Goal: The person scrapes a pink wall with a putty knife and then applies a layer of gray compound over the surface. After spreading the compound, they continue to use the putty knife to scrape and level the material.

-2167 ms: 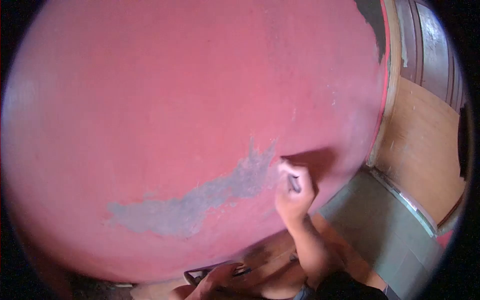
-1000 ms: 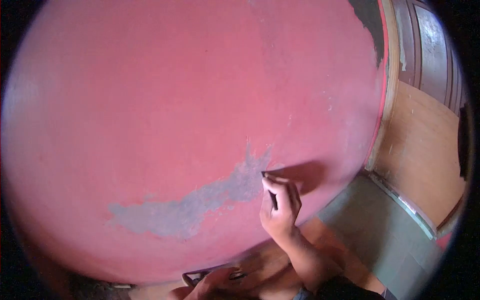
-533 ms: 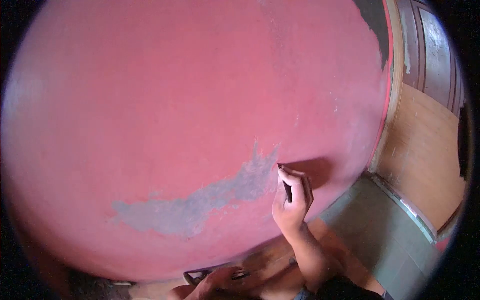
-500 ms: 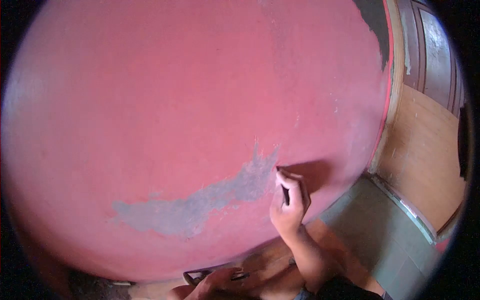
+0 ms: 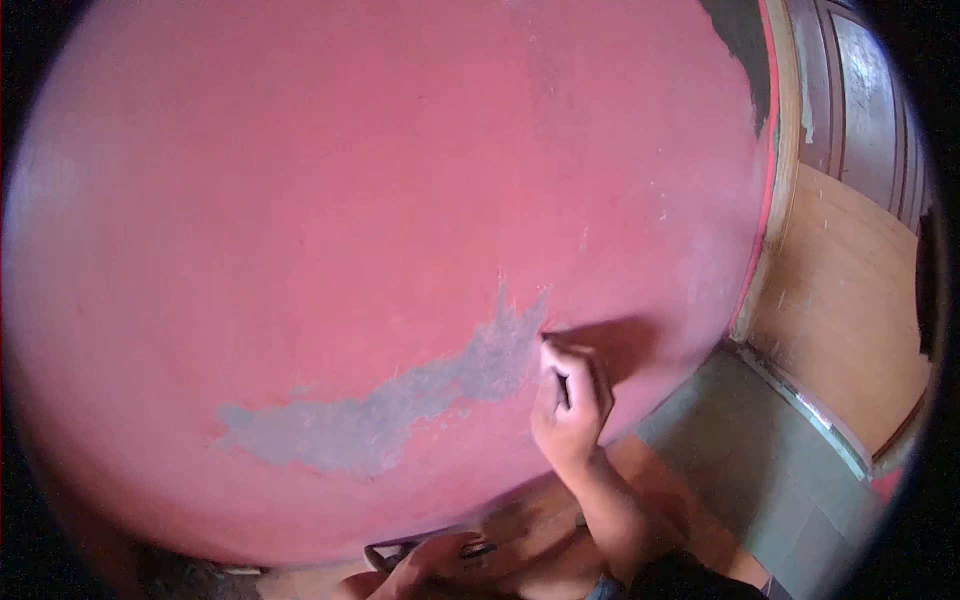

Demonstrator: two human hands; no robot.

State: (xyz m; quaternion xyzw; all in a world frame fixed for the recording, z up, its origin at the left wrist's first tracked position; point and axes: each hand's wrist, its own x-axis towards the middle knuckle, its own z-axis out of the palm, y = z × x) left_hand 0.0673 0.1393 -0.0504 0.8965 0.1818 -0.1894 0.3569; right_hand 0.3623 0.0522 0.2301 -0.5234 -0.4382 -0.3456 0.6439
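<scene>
Head view — pinching a small dark thing [image 5: 546,337] in the right fingers [image 5: 574,361], up at the red wall [image 5: 330,220], by the gray patch [image 5: 350,430]. Can't tell about the left fingers [image 5: 445,547], down low — open or closed.

At five o'clock in my view I have the right hand [image 5: 572,410], bare, its fingers slender and rounded, on a narrow wrist that widens into a smooth, bare forearm [image 5: 610,505]. Further out at five o'clock, by the lower rim, my sleeve [image 5: 700,578] is black, plain and loose-looking, its weave too dark for me to read. Just beside it a scrap of blue-grey cloth [image 5: 606,588] shows. Near six o'clock my left hand [image 5: 425,565] is bare too, but dim and blurred, so finer detail escapes me.
</scene>
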